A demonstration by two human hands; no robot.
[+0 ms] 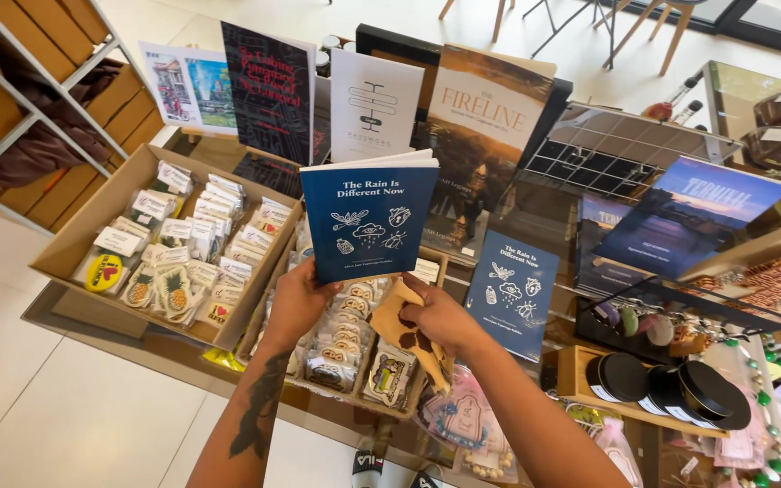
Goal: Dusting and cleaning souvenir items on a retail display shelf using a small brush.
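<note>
The left hand (296,298) has the blue booklet (370,220) lifted upright above the display table — fingers closed on its lower left corner, thumb side toward us. The right hand (436,316) is bunched around a tan cloth (406,325), fingers curled, held just beside the booklet's lower right corner and not touching the cover, as far as I can tell. To wipe this well, I'd judge the booklet wants a firm hold at the edge with the cover facing the cloth, strokes light and flat so the thin pages don't bend, and the whole thing kept clear of the standing books behind.

Now the display, biggest first. Left, a wide cardboard tray (74,237) packed with small clear-bagged stickers — white header cards, one yellow round one and pineapple shapes at the near end. Behind the booklet stand upright books: a brown-and-cream cover (485,126), a black one with red lettering (268,86), a white one with a thin black emblem (374,104). Right, a tilted book with a dusk-blue landscape cover (689,212). Lower, a second copy of the blue booklet (512,291) leans on the table, the same white line drawings on it. Below the hands, a narrower tray of bagged stickers (341,348). Far right, black round tins (666,389) sit on a wooden stand.
</note>
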